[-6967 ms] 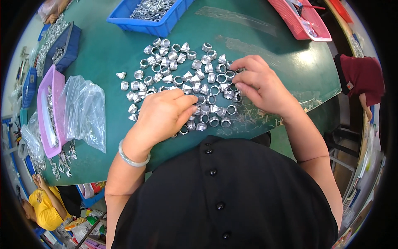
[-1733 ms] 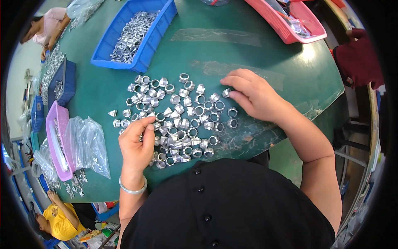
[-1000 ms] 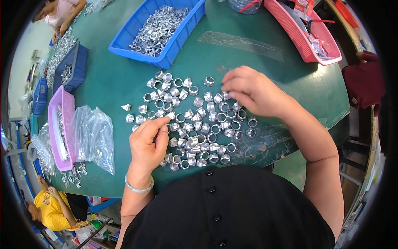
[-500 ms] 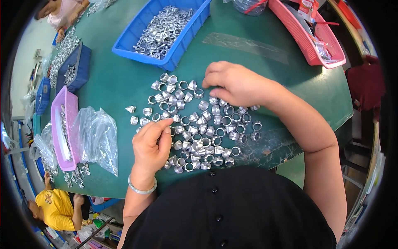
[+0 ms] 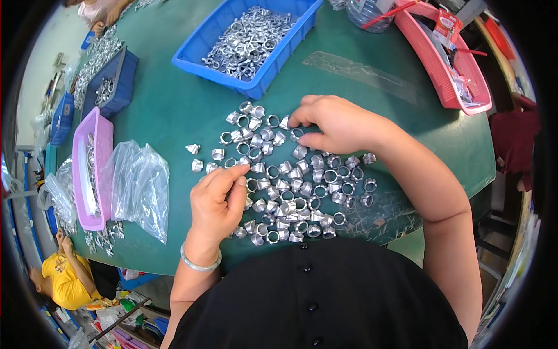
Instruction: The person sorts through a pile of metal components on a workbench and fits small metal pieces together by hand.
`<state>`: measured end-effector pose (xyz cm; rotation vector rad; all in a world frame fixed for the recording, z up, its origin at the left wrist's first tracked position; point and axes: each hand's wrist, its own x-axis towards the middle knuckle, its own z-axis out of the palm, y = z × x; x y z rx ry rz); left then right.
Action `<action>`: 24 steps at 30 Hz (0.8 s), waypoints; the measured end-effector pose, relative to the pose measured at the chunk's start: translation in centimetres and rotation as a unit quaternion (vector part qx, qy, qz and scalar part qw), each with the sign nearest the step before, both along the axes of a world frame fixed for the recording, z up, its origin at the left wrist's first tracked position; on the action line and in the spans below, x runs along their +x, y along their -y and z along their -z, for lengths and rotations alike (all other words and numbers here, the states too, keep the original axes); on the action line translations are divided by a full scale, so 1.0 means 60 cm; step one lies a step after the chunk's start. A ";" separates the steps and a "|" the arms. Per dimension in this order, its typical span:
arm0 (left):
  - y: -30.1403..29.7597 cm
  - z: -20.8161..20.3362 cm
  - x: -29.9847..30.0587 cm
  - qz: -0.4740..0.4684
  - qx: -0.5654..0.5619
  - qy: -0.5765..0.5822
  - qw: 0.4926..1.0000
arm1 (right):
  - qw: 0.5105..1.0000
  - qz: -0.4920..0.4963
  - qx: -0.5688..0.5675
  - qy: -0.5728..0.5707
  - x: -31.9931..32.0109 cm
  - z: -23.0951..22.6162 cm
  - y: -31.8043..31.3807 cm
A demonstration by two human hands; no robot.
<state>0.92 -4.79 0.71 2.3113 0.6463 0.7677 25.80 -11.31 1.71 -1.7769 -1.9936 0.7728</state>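
Note:
Many small silver metal ring-shaped pieces (image 5: 299,203) lie loose in a spread pile before me on the green table. My left hand (image 5: 214,203), with a pale bangle at the wrist, rests at the pile's left side. Its fingers are curled in; whether something small is inside them is hidden. Over the far side of the pile is my right hand (image 5: 337,123), palm down. Its thumb and forefinger are apart, with one metal ring (image 5: 297,134) lying between their tips.
A blue bin (image 5: 256,87) of silver parts stands beyond the pile. A pink basket (image 5: 433,70) is at far right beside a clear plastic jug (image 5: 369,14). Leftward are a clear plastic bag (image 5: 139,186), a purple basket (image 5: 104,168) and a person in yellow (image 5: 67,282).
My right hand has shifted a little left over the pile, and its thumb and forefinger have spread around a ring. My left hand stays curled. The whole view has shifted slightly.

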 end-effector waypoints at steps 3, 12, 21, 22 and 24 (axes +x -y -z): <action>0.000 -0.001 0.001 0.002 -0.007 -0.003 1.000 | 1.000 -0.003 -0.027 -0.005 -0.013 -0.004 -0.010; 0.004 -0.002 -0.002 0.005 -0.059 0.009 0.998 | 0.986 0.029 0.146 -0.072 -0.042 -0.008 0.006; 0.019 -0.015 -0.010 0.057 -0.409 0.099 0.905 | 0.935 -0.017 0.177 -0.308 -0.123 -0.020 0.042; 0.018 -0.014 -0.011 0.057 -0.413 0.095 0.904 | 0.926 -0.017 0.152 -0.346 -0.126 -0.015 0.045; 0.020 -0.017 -0.012 0.053 -0.451 0.110 0.884 | 0.907 -0.025 0.138 -0.397 -0.134 -0.008 0.046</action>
